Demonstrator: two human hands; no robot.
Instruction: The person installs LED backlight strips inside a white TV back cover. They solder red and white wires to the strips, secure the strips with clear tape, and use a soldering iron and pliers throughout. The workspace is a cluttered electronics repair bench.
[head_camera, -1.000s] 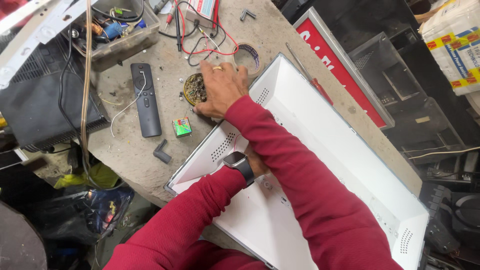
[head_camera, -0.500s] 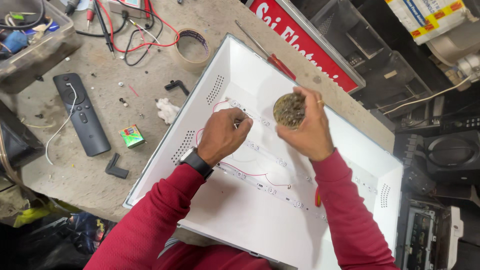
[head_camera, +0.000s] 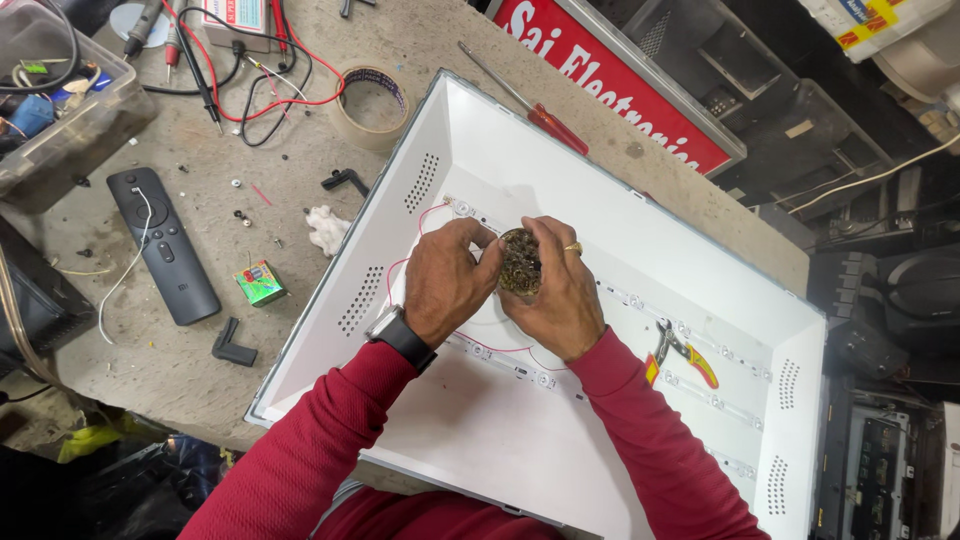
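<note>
- Left hand (head_camera: 447, 282) and right hand (head_camera: 562, 290): both grips pinching a small round container of screws (head_camera: 519, 262).
- White panel tray (head_camera: 600, 190) below, on worktop (head_camera: 150, 370).

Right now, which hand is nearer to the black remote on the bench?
Left. The left hand is over the white tray, on the side toward the remote; the right hand is farther across, beyond the left.

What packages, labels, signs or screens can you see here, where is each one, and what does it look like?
Sign: beyond the white panel's far edge, long red rectangle, white lettering, pale frame.
Small box: on the bench left of the panel, green with colourful print.
Carton: top right corner, white, yellow and red label.
Meter: top left among wires, pale rectangular body, printed face.
</note>
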